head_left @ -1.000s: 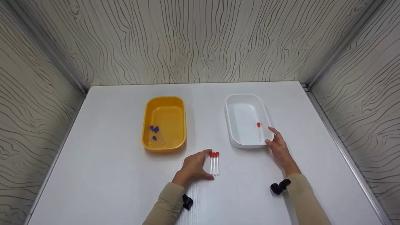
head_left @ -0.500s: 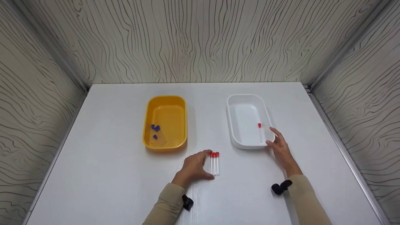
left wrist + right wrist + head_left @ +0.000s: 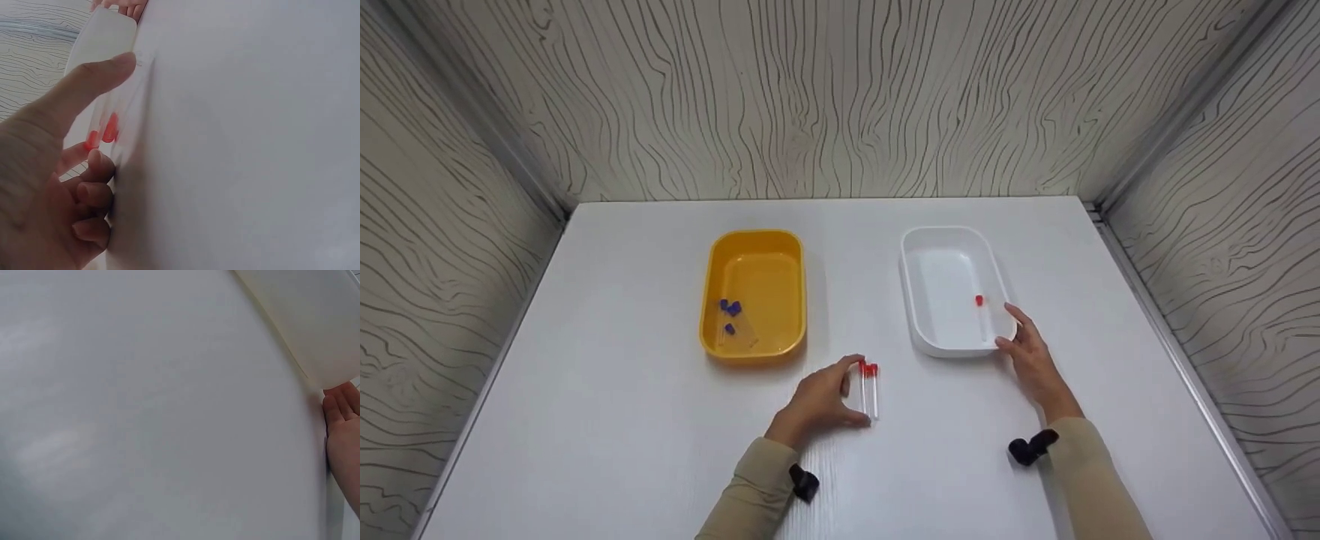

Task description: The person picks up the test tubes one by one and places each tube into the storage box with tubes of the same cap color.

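Between the thumb and index finger of my left hand (image 3: pixel 817 401) a clear, red-capped test tube (image 3: pixel 863 394) is pinched end to end, the index finger at the cap (image 3: pixel 93 139). Right beside it, more red-capped test tubes (image 3: pixel 875 395) lie on the table, partly overlapped by the held one. My right hand (image 3: pixel 1035 371) grips the near right corner of a white tray (image 3: pixel 949 274), thumb at the near rim and fingers along the right side. Inside that tray lies one red-capped tube (image 3: pixel 982 319). The right wrist view shows the fingers against the tray's outer wall (image 3: pixel 315 332).
A yellow tray (image 3: pixel 769 281) stands on the left, holding several blue-capped tubes (image 3: pixel 733 308) near its left side. Both trays rest on the white table (image 3: pixel 607 360). Wood-patterned panels (image 3: pixel 825 97) enclose the back and sides.
My left hand has drawn slightly left, and the tube it pinches has come closer to the hand. The right hand keeps its hold on the white tray.
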`<control>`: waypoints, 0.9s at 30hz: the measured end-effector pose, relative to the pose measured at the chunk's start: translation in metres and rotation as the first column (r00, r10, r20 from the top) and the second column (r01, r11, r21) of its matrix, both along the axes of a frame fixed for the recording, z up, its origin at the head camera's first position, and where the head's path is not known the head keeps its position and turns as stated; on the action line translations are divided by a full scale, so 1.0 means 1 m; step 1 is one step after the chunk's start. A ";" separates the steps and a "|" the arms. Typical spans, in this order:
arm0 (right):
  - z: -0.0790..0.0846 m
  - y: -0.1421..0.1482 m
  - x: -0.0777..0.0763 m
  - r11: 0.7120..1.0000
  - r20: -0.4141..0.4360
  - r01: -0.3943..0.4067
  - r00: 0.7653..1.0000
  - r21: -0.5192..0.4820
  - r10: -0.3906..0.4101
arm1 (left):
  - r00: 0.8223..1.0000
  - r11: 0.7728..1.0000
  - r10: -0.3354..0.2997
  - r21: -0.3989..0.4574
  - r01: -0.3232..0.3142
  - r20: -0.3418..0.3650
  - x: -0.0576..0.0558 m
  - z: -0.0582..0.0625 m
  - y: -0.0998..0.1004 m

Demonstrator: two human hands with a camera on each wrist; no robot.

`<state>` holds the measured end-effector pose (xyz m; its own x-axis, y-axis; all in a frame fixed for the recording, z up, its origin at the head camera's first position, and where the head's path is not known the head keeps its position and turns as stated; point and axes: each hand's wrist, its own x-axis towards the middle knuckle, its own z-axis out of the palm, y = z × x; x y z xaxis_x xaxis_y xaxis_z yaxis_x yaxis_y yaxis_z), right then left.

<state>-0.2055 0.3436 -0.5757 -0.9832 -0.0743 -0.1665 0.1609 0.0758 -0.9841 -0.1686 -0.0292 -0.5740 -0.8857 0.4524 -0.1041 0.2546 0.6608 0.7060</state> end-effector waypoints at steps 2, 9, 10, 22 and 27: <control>0.000 0.000 -0.001 1.000 0.005 0.002 1.000 -0.003 -0.002 | 1.000 1.000 -0.006 0.011 0.006 0.006 -0.001 0.002 0.000; 0.000 0.000 -0.001 1.000 -0.001 -0.001 1.000 0.014 0.001 | 1.000 1.000 -0.012 0.028 0.011 0.019 -0.006 0.017 0.000; 0.000 0.001 0.000 1.000 -0.006 -0.002 1.000 0.012 0.002 | 1.000 1.000 -0.011 0.029 0.011 0.018 -0.007 0.019 0.001; -0.001 0.002 -0.002 1.000 -0.010 -0.020 1.000 0.001 0.020 | 1.000 0.999 -0.026 0.047 0.026 0.010 -0.022 0.049 0.018; 0.000 0.003 0.000 1.000 -0.014 -0.030 0.999 0.008 0.031 | 0.999 0.998 -0.054 0.044 0.053 0.001 -0.028 0.061 0.030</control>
<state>-0.2051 0.3467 -0.5758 -0.9828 -0.1031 -0.1531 0.1443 0.0878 -0.9856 -0.1967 0.0003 -0.5126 -0.8599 0.5033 -0.0853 0.2871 0.6149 0.7345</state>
